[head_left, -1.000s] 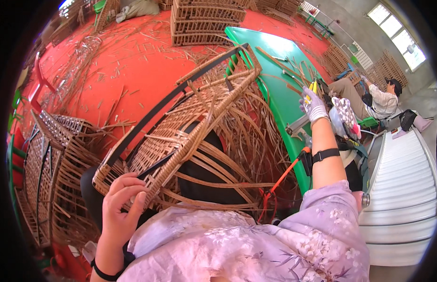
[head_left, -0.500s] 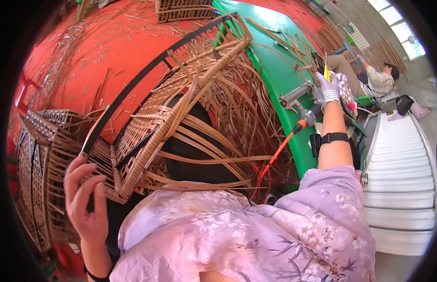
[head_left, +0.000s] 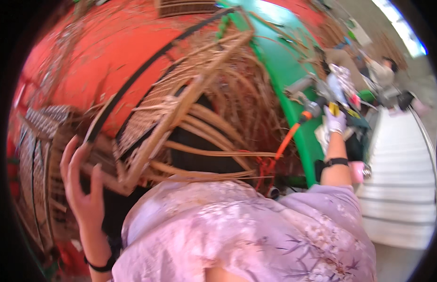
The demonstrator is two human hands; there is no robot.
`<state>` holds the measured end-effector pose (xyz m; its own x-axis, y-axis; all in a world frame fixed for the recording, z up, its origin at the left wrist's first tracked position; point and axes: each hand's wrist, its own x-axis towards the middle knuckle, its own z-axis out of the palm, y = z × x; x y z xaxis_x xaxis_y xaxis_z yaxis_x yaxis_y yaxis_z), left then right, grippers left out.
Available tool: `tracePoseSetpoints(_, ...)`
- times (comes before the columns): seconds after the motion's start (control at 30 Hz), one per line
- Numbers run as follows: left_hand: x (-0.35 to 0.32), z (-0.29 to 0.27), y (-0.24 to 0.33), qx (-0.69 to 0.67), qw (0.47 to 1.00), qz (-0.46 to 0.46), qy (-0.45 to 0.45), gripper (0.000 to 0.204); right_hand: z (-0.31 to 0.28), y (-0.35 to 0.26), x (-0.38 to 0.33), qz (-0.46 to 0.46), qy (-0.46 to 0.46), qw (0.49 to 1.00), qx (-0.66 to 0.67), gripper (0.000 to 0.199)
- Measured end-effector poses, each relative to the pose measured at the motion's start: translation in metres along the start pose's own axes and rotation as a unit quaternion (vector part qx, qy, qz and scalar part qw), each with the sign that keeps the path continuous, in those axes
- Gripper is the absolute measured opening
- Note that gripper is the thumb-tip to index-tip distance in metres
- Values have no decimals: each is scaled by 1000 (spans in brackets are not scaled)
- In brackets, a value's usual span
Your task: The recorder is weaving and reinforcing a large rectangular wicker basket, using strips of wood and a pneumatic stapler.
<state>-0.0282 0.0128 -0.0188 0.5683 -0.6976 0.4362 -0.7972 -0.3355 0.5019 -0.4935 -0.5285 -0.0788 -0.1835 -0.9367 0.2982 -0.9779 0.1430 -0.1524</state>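
A woven wicker basket-like piece with a black curved frame strip leans in front of me, loose flat strands hanging from it. At its lower left, my left hand is bare with fingers spread, fingertips beside the strip's end; I cannot tell whether they touch it. My right hand, in a pale glove, is closed around a small yellow tool at the green table's right edge. Motion blur hides the tool's kind. Near that hand lies a grey-and-black power tool with an orange hose.
The green table runs away from me, with strips on it. Woven pieces stand at left on a red floor littered with scraps. A white ribbed panel lies at right. Another person sits at the far right.
My right hand has drawn back toward me with the yellow tool, whose thin tip no longer shows. My left fingers have straightened and spread. The view has shifted slightly and blurred.
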Motion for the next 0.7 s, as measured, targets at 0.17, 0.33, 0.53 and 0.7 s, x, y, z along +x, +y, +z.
tracePoseSetpoints(0.17, -4, 4, -4, -46, 998, -29, 25, 46, 20, 33, 33, -7, 63, 996, -61, 81)
tracePoseSetpoints(0.33, -12, 2, -11, -78, 995, -46, 30, 48, 61, 93, 112, -25, -103, 993, -44, 77)
tracePoseSetpoints(0.53, -9, 2, -14, -65, 997, -28, 44, 46, 13, 29, 44, 46, -84, 989, -108, 104)
tracePoseSetpoints(0.7, -9, -1, -8, -38, 998, -17, 50, 46, -32, -19, 11, -111, 117, 986, 29, 78)
